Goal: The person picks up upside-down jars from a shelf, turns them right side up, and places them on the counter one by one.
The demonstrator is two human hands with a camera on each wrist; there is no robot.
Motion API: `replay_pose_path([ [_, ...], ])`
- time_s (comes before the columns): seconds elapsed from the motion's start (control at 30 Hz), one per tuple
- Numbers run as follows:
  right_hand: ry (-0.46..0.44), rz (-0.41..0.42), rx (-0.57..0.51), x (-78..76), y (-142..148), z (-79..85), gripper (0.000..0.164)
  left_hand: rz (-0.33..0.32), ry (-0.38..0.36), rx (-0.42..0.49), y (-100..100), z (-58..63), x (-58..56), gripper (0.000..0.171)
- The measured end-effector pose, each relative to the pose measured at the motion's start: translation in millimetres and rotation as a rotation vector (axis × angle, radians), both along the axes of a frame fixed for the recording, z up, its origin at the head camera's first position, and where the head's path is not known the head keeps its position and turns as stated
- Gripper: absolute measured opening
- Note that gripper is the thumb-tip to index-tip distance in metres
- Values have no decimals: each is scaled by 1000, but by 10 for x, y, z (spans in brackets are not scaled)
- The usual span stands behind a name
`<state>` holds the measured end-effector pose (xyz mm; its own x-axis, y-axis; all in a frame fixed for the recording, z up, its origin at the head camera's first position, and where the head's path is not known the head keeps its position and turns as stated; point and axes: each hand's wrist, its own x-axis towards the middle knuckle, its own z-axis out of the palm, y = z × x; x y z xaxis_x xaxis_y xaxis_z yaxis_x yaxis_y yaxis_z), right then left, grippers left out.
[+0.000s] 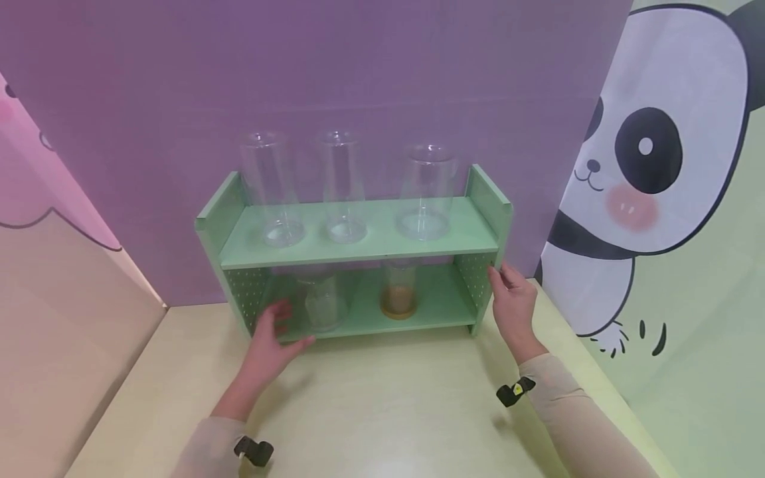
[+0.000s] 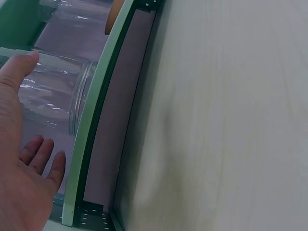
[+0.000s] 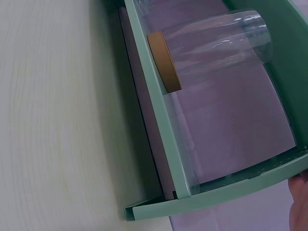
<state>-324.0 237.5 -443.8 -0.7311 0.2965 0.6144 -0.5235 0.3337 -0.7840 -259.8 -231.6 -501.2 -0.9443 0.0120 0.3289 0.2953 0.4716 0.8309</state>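
Note:
A green two-tier shelf [image 1: 358, 253] stands on the table. My left hand [image 1: 271, 345] is at its lower left, fingers and thumb spread around the near side of a wide clear cup [image 2: 53, 86] on the lower tier. In the left wrist view the thumb overlaps the cup's wall, while the other fingers stand apart from it. My right hand [image 1: 515, 299] grips the front edge of the shelf's right side panel [image 3: 231, 197], its fingers partly hidden behind it. Further right on the lower tier is a clear cylinder with a brown base [image 3: 163, 62].
Three clear vessels stand on the upper tier: a tall one [image 1: 271, 189] at left, a slim one [image 1: 343, 189] in the middle and a wider one [image 1: 425, 196] at right. A purple wall [image 1: 358, 79] rises close behind; a panda-painted wall [image 1: 687, 299] borders the table [image 1: 382, 405] at right.

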Motion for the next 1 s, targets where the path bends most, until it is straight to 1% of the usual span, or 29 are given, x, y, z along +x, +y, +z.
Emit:
replay_pose_path([
  [0.4,21,-8,-6,-7,-10,-38,24,9,-10,-8,56,-19,-160,106],
  [0.57,34,-18,-1,-19,-38,-42,25,22,-19,-21,91,6,-228,108],
  [0.7,36,-20,1,-7,-53,-25,25,23,-39,-19,126,34,-277,109],
  [0.83,39,1,-3,-4,-22,-27,25,21,-67,-10,156,46,-318,111],
  [1.0,43,14,-5,-13,6,-29,26,24,-86,6,175,23,-383,113],
])
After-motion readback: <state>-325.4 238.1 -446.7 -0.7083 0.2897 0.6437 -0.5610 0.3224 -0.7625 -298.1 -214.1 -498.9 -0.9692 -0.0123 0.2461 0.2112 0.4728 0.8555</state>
